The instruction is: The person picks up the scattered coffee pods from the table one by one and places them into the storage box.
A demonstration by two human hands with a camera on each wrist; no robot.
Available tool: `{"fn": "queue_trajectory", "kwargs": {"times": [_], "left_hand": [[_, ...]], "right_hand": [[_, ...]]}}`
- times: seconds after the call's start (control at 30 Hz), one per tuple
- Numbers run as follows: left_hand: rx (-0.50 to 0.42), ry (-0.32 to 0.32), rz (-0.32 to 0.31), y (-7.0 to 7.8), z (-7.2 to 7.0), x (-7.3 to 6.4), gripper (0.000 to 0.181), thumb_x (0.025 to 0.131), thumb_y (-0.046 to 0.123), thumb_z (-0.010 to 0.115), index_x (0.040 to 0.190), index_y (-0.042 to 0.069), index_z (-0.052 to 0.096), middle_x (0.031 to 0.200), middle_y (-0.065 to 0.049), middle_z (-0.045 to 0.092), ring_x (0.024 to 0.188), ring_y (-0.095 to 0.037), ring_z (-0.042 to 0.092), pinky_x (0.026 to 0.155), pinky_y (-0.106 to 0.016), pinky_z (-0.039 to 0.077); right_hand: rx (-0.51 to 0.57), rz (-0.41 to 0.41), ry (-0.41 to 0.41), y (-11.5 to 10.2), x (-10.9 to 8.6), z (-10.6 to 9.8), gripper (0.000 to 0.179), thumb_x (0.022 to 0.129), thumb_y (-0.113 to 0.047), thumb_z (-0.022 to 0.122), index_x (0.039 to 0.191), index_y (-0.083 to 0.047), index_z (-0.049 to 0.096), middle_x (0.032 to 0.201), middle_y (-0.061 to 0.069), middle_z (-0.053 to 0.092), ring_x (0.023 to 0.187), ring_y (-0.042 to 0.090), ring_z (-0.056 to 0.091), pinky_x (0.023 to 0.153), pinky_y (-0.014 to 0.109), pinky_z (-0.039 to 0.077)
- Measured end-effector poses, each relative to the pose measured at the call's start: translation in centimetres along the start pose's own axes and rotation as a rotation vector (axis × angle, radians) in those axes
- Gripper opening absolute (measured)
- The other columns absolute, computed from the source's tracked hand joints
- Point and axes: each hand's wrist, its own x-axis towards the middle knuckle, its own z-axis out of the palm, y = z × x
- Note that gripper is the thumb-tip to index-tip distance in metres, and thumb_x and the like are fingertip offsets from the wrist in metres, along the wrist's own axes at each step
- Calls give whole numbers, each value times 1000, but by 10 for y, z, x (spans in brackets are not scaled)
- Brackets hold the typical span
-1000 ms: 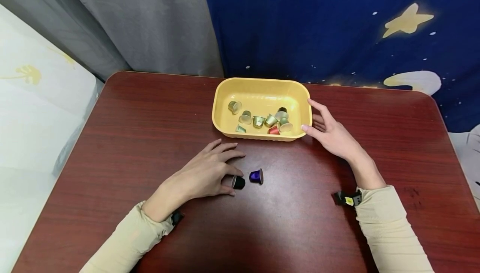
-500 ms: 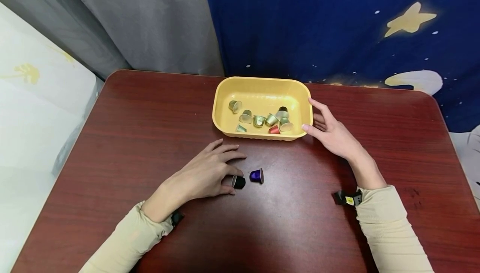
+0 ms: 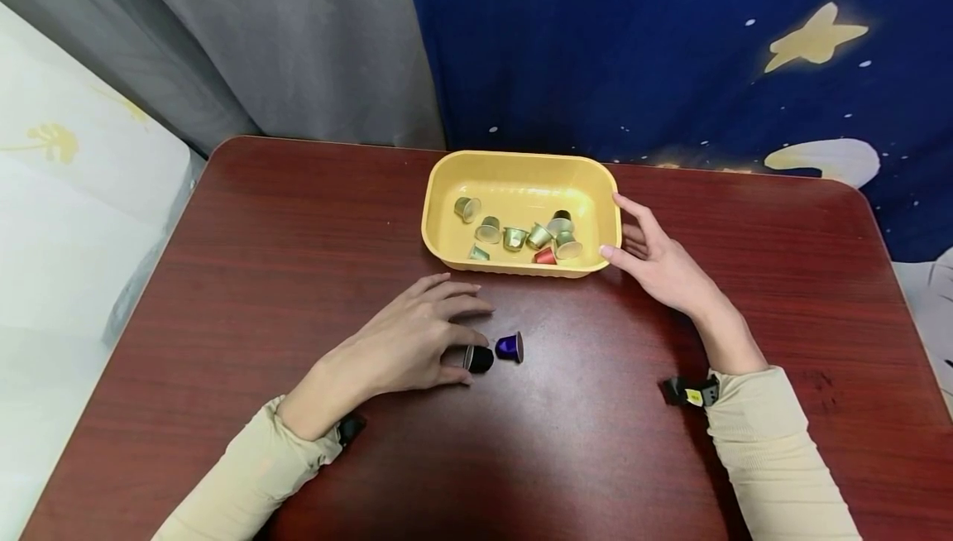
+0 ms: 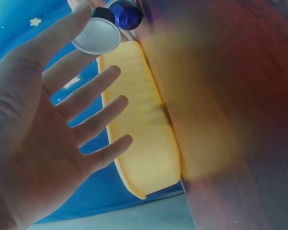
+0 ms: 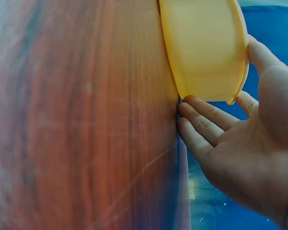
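My left hand [image 3: 405, 334] pinches a black coffee capsule [image 3: 480, 359] between thumb and index finger, the other fingers spread. In the left wrist view, the capsule's silver lid [image 4: 97, 37] faces the camera. Just right of it a purple coffee capsule [image 3: 510, 348] lies on its side on the table. At the yellow basin's [image 3: 514, 270] right end is my right hand [image 3: 663, 268], thumb and index fingertip touching the rim. Its other fingers reach along the outer end wall, low by the table in the right wrist view. Several green capsules [image 3: 514, 239] and a red capsule [image 3: 545, 256] lie inside the basin.
The dark red wooden table [image 3: 298, 218] carries everything. The basin stands near its back edge, before a grey curtain [image 3: 335, 45] and a blue star-patterned curtain [image 3: 596, 45]. A black strap [image 3: 688, 393] is at the right wrist.
My left hand and the black capsule have shifted slightly to the right, closer to the purple capsule. The right hand stays at the basin's end.
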Motion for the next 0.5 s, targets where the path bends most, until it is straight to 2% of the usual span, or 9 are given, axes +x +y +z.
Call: {"fn": "queue_trajectory", "kwargs": {"times": [0.2,0.5], "left_hand": [[-2,41,31,-1,-6,1,44,75,48,85,110,22,77,134,-3,61,134,-29,46,111,-50,31],[-12,116,60,-3,-14,6,41,74,43,86,108,20,77,130,0,62,130,-26,49,111,-45,33]], "right_hand": [[6,-3,-2,0,2,1,73,99,-31,62,158,-34,19,146,22,47,136,30,45,110,49,36],[-8,36,-18,-5,-2,-1,77,98,-36,63,158,-36,15,148,20,45,138,30,44,110,51,35]]}}
